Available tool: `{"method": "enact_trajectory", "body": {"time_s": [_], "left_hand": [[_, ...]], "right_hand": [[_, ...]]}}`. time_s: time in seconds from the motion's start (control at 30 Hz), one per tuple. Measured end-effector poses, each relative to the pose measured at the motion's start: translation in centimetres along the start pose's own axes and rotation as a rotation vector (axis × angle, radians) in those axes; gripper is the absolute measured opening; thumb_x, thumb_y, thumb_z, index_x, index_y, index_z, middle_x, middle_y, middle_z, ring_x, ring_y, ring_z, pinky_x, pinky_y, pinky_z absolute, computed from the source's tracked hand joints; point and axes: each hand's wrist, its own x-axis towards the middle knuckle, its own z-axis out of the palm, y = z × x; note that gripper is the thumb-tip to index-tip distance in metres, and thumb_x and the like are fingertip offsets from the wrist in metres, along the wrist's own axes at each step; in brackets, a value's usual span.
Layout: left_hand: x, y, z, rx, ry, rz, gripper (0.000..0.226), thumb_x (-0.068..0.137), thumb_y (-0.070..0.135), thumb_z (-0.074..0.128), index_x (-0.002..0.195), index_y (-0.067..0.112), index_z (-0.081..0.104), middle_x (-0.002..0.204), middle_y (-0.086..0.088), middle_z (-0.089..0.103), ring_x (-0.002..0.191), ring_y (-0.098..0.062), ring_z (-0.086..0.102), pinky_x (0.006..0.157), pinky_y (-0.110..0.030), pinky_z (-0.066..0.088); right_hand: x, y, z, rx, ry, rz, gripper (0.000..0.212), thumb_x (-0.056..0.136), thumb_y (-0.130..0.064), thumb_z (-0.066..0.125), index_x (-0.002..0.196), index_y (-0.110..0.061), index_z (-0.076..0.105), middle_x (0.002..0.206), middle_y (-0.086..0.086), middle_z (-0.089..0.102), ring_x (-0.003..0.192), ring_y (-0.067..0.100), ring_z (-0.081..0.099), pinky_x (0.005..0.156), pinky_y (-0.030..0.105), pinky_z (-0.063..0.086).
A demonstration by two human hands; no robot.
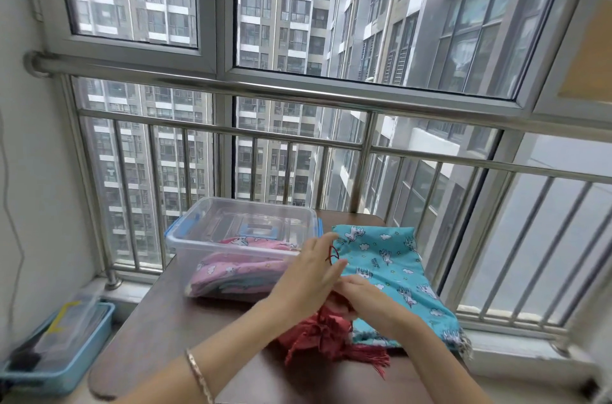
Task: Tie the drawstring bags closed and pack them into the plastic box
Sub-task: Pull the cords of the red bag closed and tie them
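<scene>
A red drawstring bag [326, 335] lies bunched on the brown table [172, 330], its mouth gathered and frayed ends spread toward me. My left hand [308, 274] pinches its thin red string [332, 253], which loops over my fingers. Just right of it, my right hand [364, 299] grips the bag's gathered neck. A turquoise unicorn-print bag [397, 268] lies flat beneath and behind both hands. The clear plastic box [202, 234] with blue latches stands left of my hands and holds a pink unicorn-print bag [238, 271].
A steel railing [291, 138] and window run right behind the table. On the floor at the left stands a blue tray [96, 337] with a clear lid and dark items. The window sill [516, 347] lies to the right of the table.
</scene>
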Motion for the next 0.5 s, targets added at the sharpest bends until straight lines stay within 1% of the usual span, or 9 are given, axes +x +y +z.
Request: {"method": "enact_trajectory", "body": {"time_s": [0.1, 0.17, 0.2, 0.23, 0.3, 0.33, 0.4, 0.43, 0.5], "left_hand": [[-2.0, -0.8, 0.7, 0.074, 0.153, 0.010, 0.035, 0.098, 0.039, 0.044, 0.127, 0.020, 0.042, 0.124, 0.000, 0.041, 0.107, -0.017, 0.051, 0.088, -0.031, 0.047], [-2.7, -1.4, 1.2, 0.217, 0.262, 0.065, 0.026, 0.096, 0.038, 0.041, 0.109, 0.019, 0.050, 0.109, -0.002, 0.049, 0.095, -0.017, 0.053, 0.073, -0.030, 0.054], [-2.9, -1.6, 1.4, 0.265, 0.285, 0.108, 0.024, 0.095, 0.038, 0.038, 0.101, 0.019, 0.051, 0.100, 0.000, 0.051, 0.087, -0.017, 0.054, 0.066, -0.032, 0.054], [-3.0, -1.9, 1.5, 0.287, 0.283, 0.137, 0.024, 0.094, 0.038, 0.036, 0.097, 0.019, 0.051, 0.094, 0.001, 0.053, 0.083, -0.017, 0.055, 0.067, -0.034, 0.053], [-2.9, -2.2, 1.1, 0.205, 0.231, 0.108, 0.024, 0.096, 0.038, 0.038, 0.106, 0.021, 0.052, 0.094, 0.004, 0.058, 0.089, -0.015, 0.056, 0.081, -0.034, 0.048], [-2.9, -2.4, 0.9, 0.102, 0.173, 0.071, 0.023, 0.097, 0.038, 0.041, 0.111, 0.023, 0.051, 0.097, 0.006, 0.060, 0.093, -0.013, 0.057, 0.085, -0.032, 0.046], [-3.0, -2.7, 0.8, -0.091, 0.035, 0.020, 0.018, 0.099, 0.034, 0.045, 0.114, 0.026, 0.049, 0.099, 0.010, 0.064, 0.094, -0.004, 0.060, 0.088, -0.028, 0.047], [-3.1, -2.8, 0.8, -0.135, -0.015, 0.017, 0.016, 0.099, 0.031, 0.044, 0.113, 0.026, 0.050, 0.098, 0.012, 0.065, 0.092, 0.002, 0.060, 0.087, -0.024, 0.047], [-3.2, -3.4, 1.0, -0.136, -0.049, 0.020, 0.014, 0.100, 0.029, 0.043, 0.111, 0.027, 0.052, 0.094, 0.014, 0.067, 0.090, 0.004, 0.061, 0.085, -0.023, 0.048]], "right_hand": [[0.2, -0.1, 0.1, 0.088, 0.023, -0.035, 0.043, 0.103, -0.026, 0.040, 0.061, -0.017, 0.049, 0.054, -0.005, 0.039, 0.050, 0.011, 0.025, 0.055, 0.031, 0.014], [0.6, 0.1, 0.5, 0.169, 0.042, -0.025, 0.045, 0.102, -0.026, 0.043, 0.059, -0.020, 0.054, 0.054, -0.004, 0.040, 0.051, 0.010, 0.027, 0.051, 0.025, 0.017], [0.8, 0.2, 0.7, 0.214, 0.048, -0.018, 0.046, 0.101, -0.025, 0.044, 0.056, -0.021, 0.055, 0.054, -0.004, 0.039, 0.050, 0.010, 0.028, 0.049, 0.023, 0.018], [0.9, 0.2, 0.9, 0.242, 0.054, -0.021, 0.046, 0.100, -0.024, 0.047, 0.055, -0.022, 0.054, 0.053, -0.004, 0.038, 0.050, 0.010, 0.028, 0.048, 0.023, 0.017], [1.0, 0.2, 1.3, 0.258, 0.075, -0.043, 0.046, 0.100, -0.023, 0.047, 0.055, -0.017, 0.056, 0.051, -0.002, 0.037, 0.048, 0.010, 0.028, 0.049, 0.025, 0.014], [1.0, 0.2, 1.4, 0.264, 0.090, -0.051, 0.047, 0.100, -0.021, 0.046, 0.056, -0.016, 0.059, 0.051, -0.002, 0.038, 0.047, 0.010, 0.028, 0.049, 0.025, 0.014], [0.9, 0.2, 1.4, 0.293, 0.125, -0.062, 0.048, 0.101, -0.022, 0.045, 0.056, -0.017, 0.061, 0.052, -0.001, 0.040, 0.048, 0.009, 0.030, 0.048, 0.021, 0.018], [0.9, 0.1, 1.5, 0.303, 0.140, -0.066, 0.047, 0.101, -0.024, 0.045, 0.058, -0.017, 0.061, 0.053, 0.000, 0.041, 0.049, 0.009, 0.031, 0.047, 0.019, 0.021], [0.9, 0.0, 1.6, 0.290, 0.162, -0.062, 0.043, 0.101, -0.025, 0.047, 0.062, -0.013, 0.061, 0.055, 0.002, 0.043, 0.050, 0.008, 0.035, 0.046, 0.016, 0.030]]}}
